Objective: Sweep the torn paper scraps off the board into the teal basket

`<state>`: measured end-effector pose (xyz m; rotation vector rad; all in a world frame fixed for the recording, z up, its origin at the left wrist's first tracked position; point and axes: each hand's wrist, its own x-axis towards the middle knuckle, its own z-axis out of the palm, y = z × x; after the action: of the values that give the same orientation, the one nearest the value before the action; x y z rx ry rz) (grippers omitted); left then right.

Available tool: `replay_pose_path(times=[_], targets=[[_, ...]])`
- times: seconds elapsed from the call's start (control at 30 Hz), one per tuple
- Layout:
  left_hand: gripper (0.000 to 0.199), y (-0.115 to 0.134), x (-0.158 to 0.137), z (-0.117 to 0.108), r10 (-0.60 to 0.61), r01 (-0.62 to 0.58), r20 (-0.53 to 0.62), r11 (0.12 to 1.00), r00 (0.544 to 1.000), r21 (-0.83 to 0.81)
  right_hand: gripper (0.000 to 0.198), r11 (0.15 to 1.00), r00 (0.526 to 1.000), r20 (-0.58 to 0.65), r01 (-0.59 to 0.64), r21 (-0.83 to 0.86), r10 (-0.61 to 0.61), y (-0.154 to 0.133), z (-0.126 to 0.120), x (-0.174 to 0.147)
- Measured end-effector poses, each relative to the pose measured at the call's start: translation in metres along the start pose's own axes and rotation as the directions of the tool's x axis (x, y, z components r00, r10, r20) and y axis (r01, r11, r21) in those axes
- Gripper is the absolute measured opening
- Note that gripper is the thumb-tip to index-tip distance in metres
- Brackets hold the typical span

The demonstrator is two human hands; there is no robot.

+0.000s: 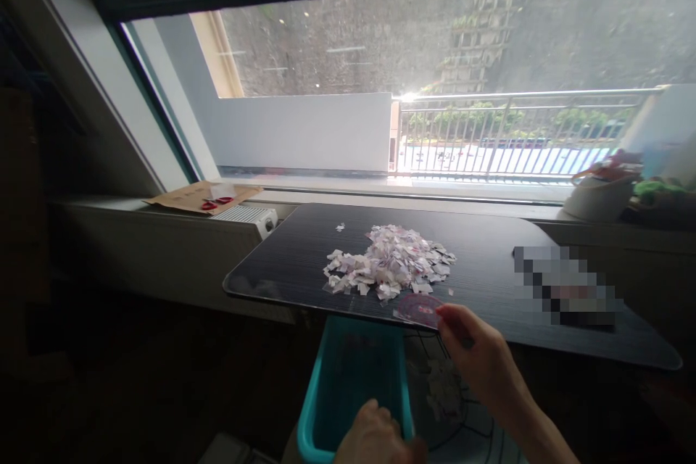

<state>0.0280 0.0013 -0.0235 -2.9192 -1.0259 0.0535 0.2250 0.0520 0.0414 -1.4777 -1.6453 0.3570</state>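
My right hand (478, 351) is at the near edge of the dark table, thumb and fingertips pinched on a thin see-through piece with a pink oval print (418, 309). That piece lies just in front of a heap of small white paper scraps (396, 257), some with pinkish marks. Lower down, my left hand (375, 435) is over the near right part of a turquoise plastic basin (309, 413). Its fingers are curled, and whatever they hold, if anything, is hidden.
The dark table (483, 239) stands against a window sill. A pixelated object (568, 286) lies at its right. Red-handled scissors (217, 203) rest on brown paper (174, 197) by the radiator (244, 216). A white pot (598, 196) stands on the sill at right.
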Motion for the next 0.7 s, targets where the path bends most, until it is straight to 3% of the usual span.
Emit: replay_pose_path(times=[0.17,0.3,0.5,0.7], targets=[[0.008,0.002,0.002,-0.011,-0.023,0.027,0.063,0.998,0.998,-0.057,0.024,0.997,0.998,-0.061,-0.014,-0.07,0.01,-0.002,-0.004,-0.004],[0.009,0.004,0.004,-0.021,-0.021,0.032,0.154,0.997,0.988,-0.067,0.021,0.997,0.997,0.014,0.07,-0.02,-0.069,-0.009,0.002,-0.007],[0.007,0.005,0.004,-0.017,-0.024,0.029,0.094,0.998,0.995,-0.05,0.022,0.99,0.991,-0.021,0.133,-0.047,-0.134,-0.018,0.012,0.008],[0.008,0.005,0.004,-0.021,-0.04,0.047,0.189,0.998,0.981,-0.036,0.021,0.98,0.983,0.024,0.185,-0.072,-0.184,-0.018,0.013,0.014]])
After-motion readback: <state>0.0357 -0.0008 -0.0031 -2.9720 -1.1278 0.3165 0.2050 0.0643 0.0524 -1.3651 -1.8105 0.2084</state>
